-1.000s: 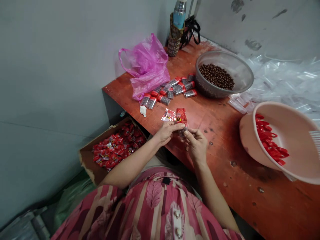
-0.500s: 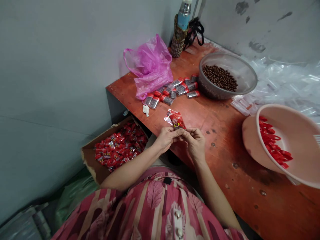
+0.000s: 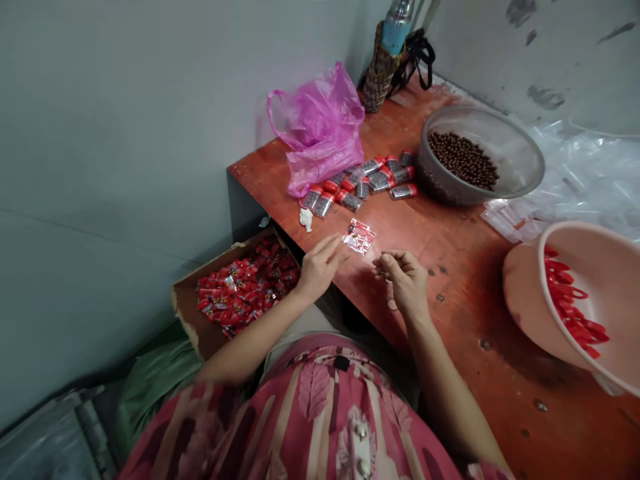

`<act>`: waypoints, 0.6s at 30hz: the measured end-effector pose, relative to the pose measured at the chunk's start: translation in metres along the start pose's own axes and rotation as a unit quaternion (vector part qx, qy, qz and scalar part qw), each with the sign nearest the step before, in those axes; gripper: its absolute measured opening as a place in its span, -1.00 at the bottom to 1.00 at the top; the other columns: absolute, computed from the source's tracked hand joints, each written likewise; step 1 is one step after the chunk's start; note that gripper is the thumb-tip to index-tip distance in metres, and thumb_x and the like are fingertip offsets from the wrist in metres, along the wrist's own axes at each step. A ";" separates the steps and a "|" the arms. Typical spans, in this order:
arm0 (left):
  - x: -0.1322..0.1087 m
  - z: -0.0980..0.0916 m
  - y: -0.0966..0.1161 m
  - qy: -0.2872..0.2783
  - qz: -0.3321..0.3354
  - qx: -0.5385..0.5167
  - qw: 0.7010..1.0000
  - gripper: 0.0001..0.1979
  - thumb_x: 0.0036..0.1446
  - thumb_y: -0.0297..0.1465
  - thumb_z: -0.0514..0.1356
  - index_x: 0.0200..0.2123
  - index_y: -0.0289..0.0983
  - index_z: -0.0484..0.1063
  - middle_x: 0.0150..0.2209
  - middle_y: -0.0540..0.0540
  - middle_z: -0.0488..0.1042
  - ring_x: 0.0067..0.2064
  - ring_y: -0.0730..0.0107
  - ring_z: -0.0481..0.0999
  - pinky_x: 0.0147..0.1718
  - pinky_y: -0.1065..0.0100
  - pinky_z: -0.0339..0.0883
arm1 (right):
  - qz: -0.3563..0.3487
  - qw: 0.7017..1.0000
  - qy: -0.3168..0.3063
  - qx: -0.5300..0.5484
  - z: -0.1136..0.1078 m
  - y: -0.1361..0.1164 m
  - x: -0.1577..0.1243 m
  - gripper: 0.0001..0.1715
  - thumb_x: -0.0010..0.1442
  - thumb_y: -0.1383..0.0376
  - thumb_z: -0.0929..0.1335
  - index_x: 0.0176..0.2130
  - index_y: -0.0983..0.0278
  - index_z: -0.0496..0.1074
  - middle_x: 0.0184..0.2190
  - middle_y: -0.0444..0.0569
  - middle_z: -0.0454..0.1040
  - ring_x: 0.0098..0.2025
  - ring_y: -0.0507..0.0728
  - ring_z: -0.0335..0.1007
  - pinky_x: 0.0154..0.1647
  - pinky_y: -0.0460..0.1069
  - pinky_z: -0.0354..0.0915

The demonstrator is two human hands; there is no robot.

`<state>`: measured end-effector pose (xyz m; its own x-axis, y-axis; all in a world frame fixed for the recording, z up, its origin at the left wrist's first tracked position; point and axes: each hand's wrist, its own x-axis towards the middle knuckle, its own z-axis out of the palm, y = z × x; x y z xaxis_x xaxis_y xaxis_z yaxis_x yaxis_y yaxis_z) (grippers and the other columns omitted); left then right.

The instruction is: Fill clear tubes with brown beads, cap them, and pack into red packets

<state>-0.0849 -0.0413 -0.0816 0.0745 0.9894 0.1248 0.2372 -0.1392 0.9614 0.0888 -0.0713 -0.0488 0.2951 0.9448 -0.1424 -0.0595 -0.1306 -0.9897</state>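
My left hand hovers at the near left edge of the red-brown table, fingers spread and open, its fingertips close to a small clear and red packet that lies flat on the table. To the right of that packet, my right hand is held just above the table. Its fingers are curled and the thumb meets the forefinger, with nothing showing between them. Neither hand touches the packet.
A cardboard box of red packets sits on the floor to the left. Farther back are a heap of filled packets, a pink plastic bag, a metal bowl of brown balls, clear bags, a bottle and a pink basin with red pieces.
Both hands held a red packet together; now it is out of them. The left hand has opened, the hands have drawn apart, and the view has shifted left.
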 end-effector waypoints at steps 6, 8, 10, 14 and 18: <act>0.059 0.030 -0.019 -0.064 0.140 0.340 0.928 -0.69 0.18 -0.33 0.15 -0.02 -0.26 0.46 0.17 -0.21 0.34 0.27 0.00 0.16 0.25 -0.02 -0.02 | 0.006 0.999 -0.028 -0.019 -0.004 0.002 -0.002 -0.73 0.03 0.13 0.43 -0.38 0.28 0.41 -0.51 -0.13 0.48 -0.52 0.01 0.40 -0.51 -0.09 0.33; 0.060 0.032 -0.025 -0.058 0.149 0.356 0.921 -0.72 0.19 -0.34 0.13 -0.05 -0.25 0.48 0.16 -0.19 0.34 0.27 0.02 0.17 0.24 -0.02 -0.01 | 0.010 0.999 -0.033 -0.025 -0.007 0.004 0.002 -0.73 0.02 0.13 0.43 -0.38 0.28 0.41 -0.51 -0.13 0.48 -0.52 0.01 0.39 -0.51 -0.09 0.32; 0.059 0.032 -0.028 -0.057 0.152 0.354 0.921 -0.74 0.20 -0.37 0.12 -0.08 -0.25 0.50 0.15 -0.19 0.36 0.26 0.06 0.19 0.24 -0.02 0.01 | 0.010 0.998 -0.040 -0.038 -0.007 0.006 0.008 -0.72 0.02 0.12 0.43 -0.38 0.28 0.42 -0.52 -0.12 0.47 -0.53 0.01 0.38 -0.51 -0.09 0.31; 0.057 0.032 -0.030 -0.059 0.159 0.341 0.924 -0.75 0.23 -0.42 0.07 -0.12 -0.25 0.51 0.11 -0.16 0.40 0.23 0.14 0.24 0.25 -0.02 -0.01 | -0.023 0.997 -0.046 -0.058 0.000 0.013 0.029 -0.69 0.03 0.10 0.42 -0.34 0.29 0.42 -0.50 -0.12 0.48 -0.49 0.01 0.38 -0.46 -0.08 0.33; 0.057 0.032 -0.029 -0.065 0.163 0.347 0.921 -0.73 0.25 -0.40 0.04 -0.13 -0.29 0.52 0.09 -0.17 0.42 0.21 0.15 0.27 0.26 0.02 -0.02 | -0.033 0.997 -0.042 -0.055 0.010 0.020 0.046 -0.64 0.05 0.08 0.40 -0.24 0.27 0.43 -0.37 -0.10 0.49 -0.38 0.04 0.43 -0.36 -0.03 0.38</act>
<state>-0.0567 0.0174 -0.1098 0.3559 0.8833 0.3052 0.7411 -0.4657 0.4836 0.0921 -0.0271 -0.0748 0.2132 0.9737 -0.0798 0.0646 -0.0955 -0.9933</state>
